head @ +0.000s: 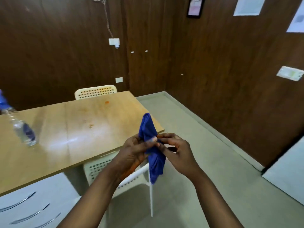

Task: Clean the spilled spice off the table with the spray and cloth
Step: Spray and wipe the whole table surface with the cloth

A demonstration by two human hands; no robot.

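A bunched blue cloth (148,125) hangs upright off the table's near right corner, gripped in the middle by both hands. My left hand (131,152) wraps it from the left, and my right hand (177,148) pinches it from the right. The wooden table (49,155) carries orange spice marks: a spot (107,102) near the far edge, a small one (91,125) nearer the middle, and faint smears between them. A clear spray bottle (23,130) with a blue head stands on the table at the far left, away from both hands.
A cream perforated chair (96,92) stands behind the table and another (102,165) is tucked under its near side below my hands. A white drawer unit (32,201) sits at the lower left. Grey floor stretches to the right, bounded by brown wooden walls.
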